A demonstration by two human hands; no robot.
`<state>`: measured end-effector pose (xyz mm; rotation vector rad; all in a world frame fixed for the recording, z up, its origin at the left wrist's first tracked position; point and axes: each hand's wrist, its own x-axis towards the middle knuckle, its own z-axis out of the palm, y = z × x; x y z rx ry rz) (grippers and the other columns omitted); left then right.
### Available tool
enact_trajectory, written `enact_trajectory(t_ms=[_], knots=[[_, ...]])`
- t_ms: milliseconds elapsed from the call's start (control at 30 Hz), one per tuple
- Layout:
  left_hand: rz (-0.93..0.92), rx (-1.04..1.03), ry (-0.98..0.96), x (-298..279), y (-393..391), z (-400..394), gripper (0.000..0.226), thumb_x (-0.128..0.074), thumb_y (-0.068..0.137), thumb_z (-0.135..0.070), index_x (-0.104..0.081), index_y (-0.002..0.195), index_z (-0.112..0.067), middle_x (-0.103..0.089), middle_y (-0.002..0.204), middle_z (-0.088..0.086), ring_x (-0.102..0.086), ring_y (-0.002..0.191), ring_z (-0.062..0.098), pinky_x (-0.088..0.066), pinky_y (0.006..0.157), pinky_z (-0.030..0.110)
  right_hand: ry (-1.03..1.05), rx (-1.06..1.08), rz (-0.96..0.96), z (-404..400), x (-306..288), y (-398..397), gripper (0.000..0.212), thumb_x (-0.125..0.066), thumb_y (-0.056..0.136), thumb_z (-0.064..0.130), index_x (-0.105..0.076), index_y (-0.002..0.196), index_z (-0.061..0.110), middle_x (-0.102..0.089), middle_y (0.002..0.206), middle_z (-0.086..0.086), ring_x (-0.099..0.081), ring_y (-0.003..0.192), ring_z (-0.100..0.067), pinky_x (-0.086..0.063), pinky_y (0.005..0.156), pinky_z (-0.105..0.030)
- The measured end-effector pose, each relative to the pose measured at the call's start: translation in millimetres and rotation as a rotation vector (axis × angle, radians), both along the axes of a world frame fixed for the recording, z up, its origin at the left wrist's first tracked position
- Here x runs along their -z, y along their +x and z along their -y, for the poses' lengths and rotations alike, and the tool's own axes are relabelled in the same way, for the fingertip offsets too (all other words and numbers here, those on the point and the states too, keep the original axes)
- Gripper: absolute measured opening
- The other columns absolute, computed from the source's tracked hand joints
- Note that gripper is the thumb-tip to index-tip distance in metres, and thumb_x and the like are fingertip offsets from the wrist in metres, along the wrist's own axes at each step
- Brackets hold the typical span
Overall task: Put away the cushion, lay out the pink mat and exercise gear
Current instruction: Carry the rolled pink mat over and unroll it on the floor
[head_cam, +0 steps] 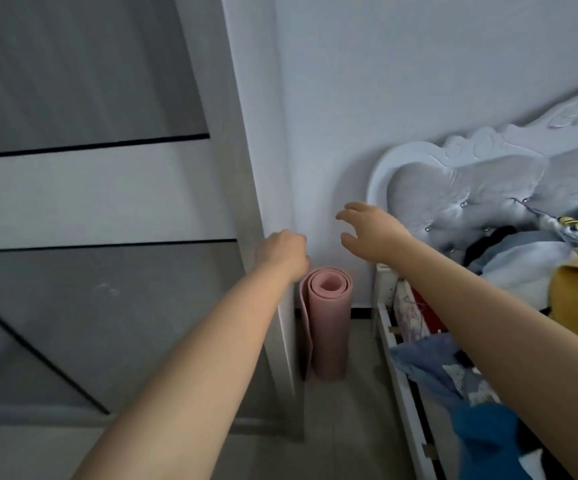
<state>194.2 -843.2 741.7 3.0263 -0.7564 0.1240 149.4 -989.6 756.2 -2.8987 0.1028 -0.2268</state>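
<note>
From the head camera, both bare arms stretch forward into a narrow corner. The left hand (282, 252) is curled into a loose fist with the knuckles up and grips nothing; it hangs in the air beside the edge of the door frame (246, 188). Just below it and a little to its right, the pink mat (327, 327) stands rolled up on end on the floor (346, 403), its spiral top facing the camera and its loose outer flap hanging down on the side toward the frame. The mat is tucked into the corner between the frame and the wall (384, 98), near both; whether it touches either cannot be told. The left hand's lower edge overlaps the mat's top rim in the picture, but contact cannot be told. The right hand (367, 230) is spread open, fingers (344, 213) bent and apart, palm down, holding nothing; it hovers above the mat and to its right, in front of the wall. To the right of that hand rises a white headboard (471, 188) with grey tufted padding. Under the right forearm runs the white bed frame (401, 372), and on the bed lies a heap of clothes (523, 258) in blue, white, yellow and black. Left of the left arm stands a grey door (90, 188) with dark lines across it.
</note>
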Motion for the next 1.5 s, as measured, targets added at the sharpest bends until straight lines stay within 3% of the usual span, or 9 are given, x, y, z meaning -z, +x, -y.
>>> enact_trajectory(t_ms=[467,733,933,1133,1233,1367,1433,1500], knots=[[-0.119,0.091,0.144,35.7,232.6,152.6,0.036,-0.044,0.09,-0.019,-0.055,0.122,-0.008,-0.053,0.13,0.012,-0.05,0.12,0.031,-0.045,0.092,0.035,0.105,0.225,-0.126,149.4,39.4,190.3,0.045,-0.045,0.092,0.021,-0.042,0.136,0.013,-0.034,0.149,-0.007,-0.035,0.133,-0.029,-0.035,0.108,-0.04],[-0.146,0.076,0.246,77.4,331.8,225.8,0.037,-0.042,0.089,-0.017,-0.053,0.124,-0.009,-0.051,0.13,0.014,-0.048,0.121,0.031,-0.043,0.093,0.037,0.121,0.154,-0.207,224.6,80.6,305.3,0.044,-0.045,0.091,0.021,-0.045,0.134,0.012,-0.04,0.144,-0.008,-0.038,0.131,-0.028,-0.036,0.108,-0.04],[-0.342,-0.05,0.174,167.6,389.8,254.3,0.033,-0.044,0.09,-0.02,-0.055,0.119,-0.007,-0.055,0.126,0.015,-0.051,0.116,0.033,-0.046,0.088,0.038,0.13,0.084,-0.482,257.5,180.8,382.9,0.042,-0.044,0.092,0.023,-0.046,0.132,0.011,-0.046,0.138,-0.014,-0.043,0.126,-0.032,-0.038,0.105,-0.041],[-0.629,-0.182,0.208,287.1,398.9,236.7,0.036,-0.047,0.09,-0.027,-0.053,0.121,-0.011,-0.053,0.127,0.016,-0.049,0.118,0.032,-0.045,0.092,0.039,0.223,-0.01,-0.784,249.9,309.5,391.7,0.043,-0.045,0.093,0.026,-0.045,0.131,0.006,-0.049,0.135,-0.018,-0.046,0.125,-0.031,-0.038,0.101,-0.035],[-0.734,-0.291,0.207,345.1,397.0,223.6,0.049,-0.051,0.089,-0.03,-0.04,0.134,-0.012,-0.043,0.135,0.016,-0.041,0.124,0.033,-0.042,0.097,0.041,0.328,0.059,-0.893,236.8,371.7,381.2,0.057,-0.05,0.091,0.031,-0.032,0.138,0.006,-0.043,0.14,-0.018,-0.044,0.126,-0.033,-0.04,0.102,-0.039],[-0.839,-0.467,0.227,402.8,381.7,211.3,0.089,-0.059,0.085,-0.041,-0.003,0.147,-0.011,-0.017,0.15,0.022,-0.027,0.135,0.039,-0.031,0.108,0.048,0.554,0.192,-0.99,212.8,431.6,365.0,0.075,-0.056,0.085,0.043,-0.017,0.142,0.014,-0.043,0.139,-0.014,-0.052,0.118,-0.029,-0.049,0.096,-0.04],[-0.753,-0.479,0.242,419.5,377.0,208.7,0.095,-0.06,0.084,-0.041,0.003,0.147,-0.008,-0.024,0.146,0.022,-0.036,0.129,0.038,-0.034,0.104,0.048,0.69,0.293,-1.017,200.6,446.9,361.1,0.085,-0.06,0.082,0.045,-0.009,0.142,0.013,-0.046,0.137,-0.012,-0.054,0.118,-0.028,-0.049,0.093,-0.035],[-0.693,-0.462,0.16,432.4,375.2,208.8,0.095,-0.061,0.084,-0.036,0.005,0.147,-0.008,-0.031,0.139,0.02,-0.046,0.119,0.036,-0.04,0.096,0.044,0.797,0.425,-0.936,189.4,457.4,362.7,0.08,-0.065,0.08,0.039,-0.014,0.136,0.014,-0.05,0.13,-0.015,-0.056,0.113,-0.031,-0.051,0.089,-0.038]])
